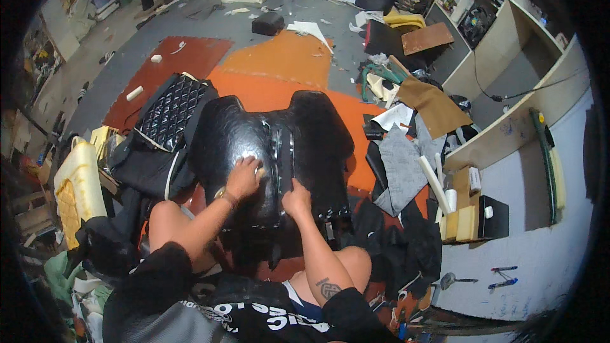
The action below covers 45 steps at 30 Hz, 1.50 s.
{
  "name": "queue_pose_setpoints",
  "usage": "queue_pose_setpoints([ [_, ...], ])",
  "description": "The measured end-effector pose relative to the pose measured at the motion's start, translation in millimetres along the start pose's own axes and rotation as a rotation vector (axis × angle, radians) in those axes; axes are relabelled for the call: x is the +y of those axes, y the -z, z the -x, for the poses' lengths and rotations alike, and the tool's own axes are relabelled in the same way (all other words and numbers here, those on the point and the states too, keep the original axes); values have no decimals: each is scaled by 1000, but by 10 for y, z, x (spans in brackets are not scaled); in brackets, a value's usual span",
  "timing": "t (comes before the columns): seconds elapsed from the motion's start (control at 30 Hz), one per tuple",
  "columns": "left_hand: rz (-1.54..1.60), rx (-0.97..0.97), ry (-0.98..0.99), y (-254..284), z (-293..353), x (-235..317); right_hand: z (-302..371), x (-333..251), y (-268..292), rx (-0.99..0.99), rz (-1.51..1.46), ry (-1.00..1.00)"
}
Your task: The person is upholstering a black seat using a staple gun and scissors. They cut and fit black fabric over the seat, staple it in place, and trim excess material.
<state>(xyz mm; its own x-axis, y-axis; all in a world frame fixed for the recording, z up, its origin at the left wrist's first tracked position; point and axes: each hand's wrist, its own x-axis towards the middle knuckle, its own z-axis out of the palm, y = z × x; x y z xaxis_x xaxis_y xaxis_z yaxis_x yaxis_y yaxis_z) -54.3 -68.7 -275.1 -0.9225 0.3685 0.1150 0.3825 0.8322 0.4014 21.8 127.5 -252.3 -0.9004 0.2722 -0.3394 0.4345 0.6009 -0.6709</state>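
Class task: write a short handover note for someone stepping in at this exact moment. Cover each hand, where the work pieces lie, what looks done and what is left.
Left hand: pressed flat on the black seat cover, a small pale thing under the fingers; what it is, cannot tell.
Right hand: fingertips on the cover's centre seam.
Cover lies spread over the lap and orange sheet; quilted piece to its left.
Done: cover panels appear joined.
Left: unclear; the hands seem mid-work on the seam area.

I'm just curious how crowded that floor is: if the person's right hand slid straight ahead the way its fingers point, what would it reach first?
The right hand rests on the glossy black seat cover, fingers pointing up along its centre seam. It would cross more of that cover first, then probably the orange sheet beyond its far edge.
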Motion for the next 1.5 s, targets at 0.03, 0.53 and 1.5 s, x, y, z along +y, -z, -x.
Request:
queue_pose_setpoints([
  [0.03,-7,-129,38,113,-204,101,8,14,42,-22,24,-21],
  [0.53,-6,58,194,-335,-1009,136,155,-166,222,-284,311,-126],
  [1.5,-70,176,87,-455,-1127,53,70,-59,44,321,376,331],
])
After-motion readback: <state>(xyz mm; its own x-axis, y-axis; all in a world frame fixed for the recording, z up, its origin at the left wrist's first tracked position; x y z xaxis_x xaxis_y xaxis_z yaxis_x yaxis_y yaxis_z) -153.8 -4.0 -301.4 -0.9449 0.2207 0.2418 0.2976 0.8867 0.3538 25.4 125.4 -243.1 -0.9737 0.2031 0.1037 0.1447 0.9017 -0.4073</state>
